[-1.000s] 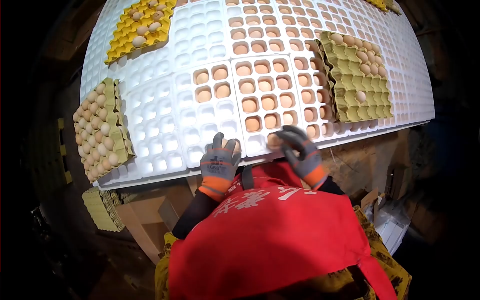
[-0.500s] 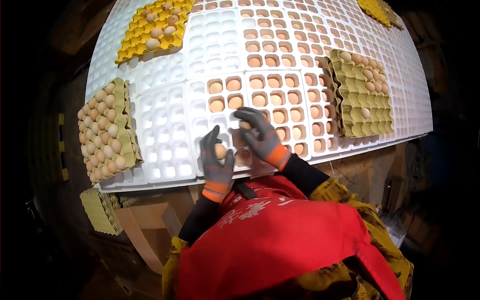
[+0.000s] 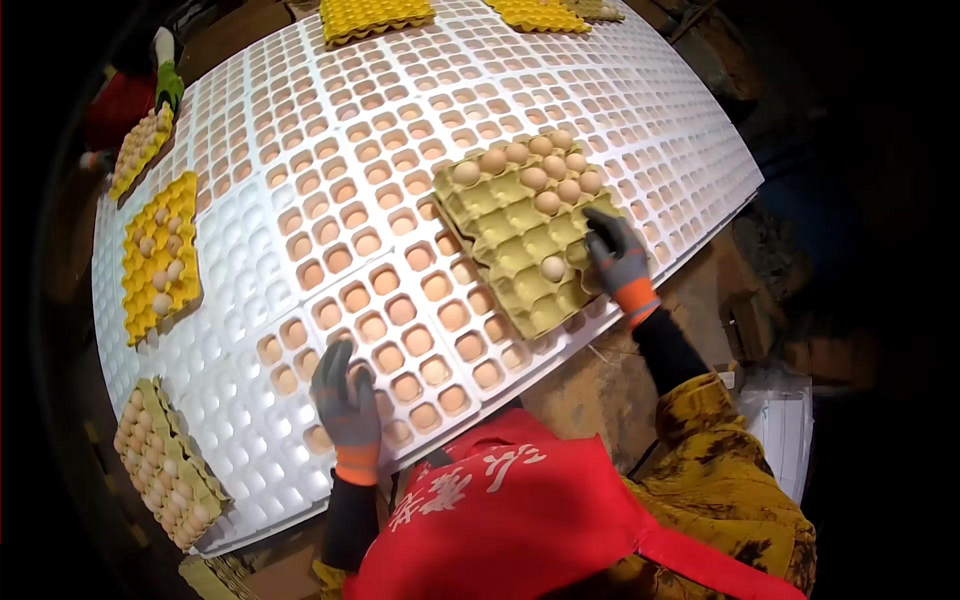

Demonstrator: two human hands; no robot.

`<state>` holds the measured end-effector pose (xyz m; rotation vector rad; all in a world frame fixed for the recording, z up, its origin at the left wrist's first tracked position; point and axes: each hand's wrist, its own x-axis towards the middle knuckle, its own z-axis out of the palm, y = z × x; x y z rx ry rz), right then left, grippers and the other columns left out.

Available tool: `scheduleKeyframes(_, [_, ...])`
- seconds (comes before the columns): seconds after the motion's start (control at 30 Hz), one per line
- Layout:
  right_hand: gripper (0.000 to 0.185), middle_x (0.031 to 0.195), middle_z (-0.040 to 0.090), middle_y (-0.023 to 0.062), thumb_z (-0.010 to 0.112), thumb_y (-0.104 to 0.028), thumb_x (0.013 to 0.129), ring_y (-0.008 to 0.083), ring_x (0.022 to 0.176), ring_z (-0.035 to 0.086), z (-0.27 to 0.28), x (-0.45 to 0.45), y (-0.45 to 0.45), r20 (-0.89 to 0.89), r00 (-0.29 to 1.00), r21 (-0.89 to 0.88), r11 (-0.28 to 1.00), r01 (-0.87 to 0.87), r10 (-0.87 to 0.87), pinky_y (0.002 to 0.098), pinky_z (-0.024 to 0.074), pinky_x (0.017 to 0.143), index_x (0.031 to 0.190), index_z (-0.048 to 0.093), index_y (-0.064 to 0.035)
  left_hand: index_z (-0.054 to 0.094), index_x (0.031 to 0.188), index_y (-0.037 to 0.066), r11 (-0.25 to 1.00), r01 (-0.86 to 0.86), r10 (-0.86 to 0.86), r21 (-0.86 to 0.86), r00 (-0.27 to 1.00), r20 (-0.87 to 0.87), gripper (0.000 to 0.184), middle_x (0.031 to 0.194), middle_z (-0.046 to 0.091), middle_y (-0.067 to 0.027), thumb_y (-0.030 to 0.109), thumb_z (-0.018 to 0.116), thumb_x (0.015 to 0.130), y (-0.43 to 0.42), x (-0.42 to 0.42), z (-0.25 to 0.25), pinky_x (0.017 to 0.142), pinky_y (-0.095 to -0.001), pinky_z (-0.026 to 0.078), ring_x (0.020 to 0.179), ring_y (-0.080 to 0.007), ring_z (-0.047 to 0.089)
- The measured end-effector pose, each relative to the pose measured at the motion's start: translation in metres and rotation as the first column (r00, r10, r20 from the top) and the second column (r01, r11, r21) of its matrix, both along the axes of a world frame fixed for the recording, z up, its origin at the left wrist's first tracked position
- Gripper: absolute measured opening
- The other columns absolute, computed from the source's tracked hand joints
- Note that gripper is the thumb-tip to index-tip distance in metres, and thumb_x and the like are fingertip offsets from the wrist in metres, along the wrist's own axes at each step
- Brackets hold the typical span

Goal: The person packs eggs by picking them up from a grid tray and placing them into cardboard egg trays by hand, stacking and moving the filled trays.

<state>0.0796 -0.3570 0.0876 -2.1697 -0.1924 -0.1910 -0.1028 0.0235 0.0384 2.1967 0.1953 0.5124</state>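
My left hand [image 3: 347,412], in a grey glove with an orange cuff, is over the white foam tray [image 3: 255,440]. Its fingers curl around an egg [image 3: 361,376], partly hidden by them. Nearby cells of the foam hold brown eggs [image 3: 388,356]. On the right, my gloved right hand [image 3: 618,262] is at the edge of a greenish pulp egg tray [image 3: 520,245]. Its fingers are apart and nothing shows in them. A group of eggs [image 3: 548,202] lies at that tray's far end, and a single egg [image 3: 552,268] sits nearer my right hand.
A full pulp tray of eggs [image 3: 160,465] stands at the left edge, with a yellow tray [image 3: 165,265] beyond it. More yellow trays [image 3: 375,18] lie at the back. Another person's green sleeve [image 3: 170,88] shows at the far left.
The view has swung right. My right hand has left the foam cells beside my left hand and moved over to the pulp tray. My left hand stays over the foam.
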Motion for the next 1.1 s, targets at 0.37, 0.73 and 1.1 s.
scheduleKeyframes(0.37, [0.053, 0.129, 0.057, 0.0072, 0.07, -0.015, 0.082, 0.0297, 0.11, 0.06, -0.021, 0.154, -0.099, -0.04, 0.888, -0.693, 0.627, -0.355, 0.459, 0.041, 0.0509, 0.091, 0.133, 0.058, -0.0182, 0.063, 0.121, 0.012, 0.676, 0.483, -0.287, 0.556, 0.868, -0.406, 0.046, 0.115, 0.059, -0.0119, 0.025, 0.077, 0.079, -0.253, 0.263, 0.023, 0.087, -0.044, 0.05, 0.1, -0.0341, 0.057])
scheduleKeyframes(0.73, [0.052, 0.119, 0.057, 0.0077, 0.068, -0.018, 0.085, 0.0274, 0.111, 0.061, -0.001, 0.149, -0.083, -0.157, 0.841, -0.065, 0.844, -0.532, 0.518, 0.0384, 0.0539, 0.086, 0.135, 0.053, -0.0108, 0.061, 0.123, 0.01, 0.972, 0.161, -0.192, -0.17, 0.964, -0.182, 0.037, 0.111, 0.062, -0.0088, 0.019, 0.066, 0.087, -0.212, 0.279, 0.039, 0.081, -0.0375, 0.055, 0.099, -0.0245, 0.064])
scheduleKeyframes(1.1, [0.042, 0.127, 0.061, 0.0097, 0.063, -0.013, 0.088, 0.0161, 0.103, 0.063, 0.007, 0.178, -0.136, -0.283, 0.743, 0.886, 0.462, -0.04, 0.607, 0.0289, 0.0531, 0.088, 0.13, 0.059, -0.0061, 0.054, 0.136, 0.003, 0.242, 0.123, -0.406, -0.962, 0.914, 0.014, 0.047, 0.116, 0.066, -0.0092, 0.012, 0.06, 0.091, -0.2, 0.296, 0.065, 0.075, -0.0309, 0.053, 0.094, -0.0195, 0.065])
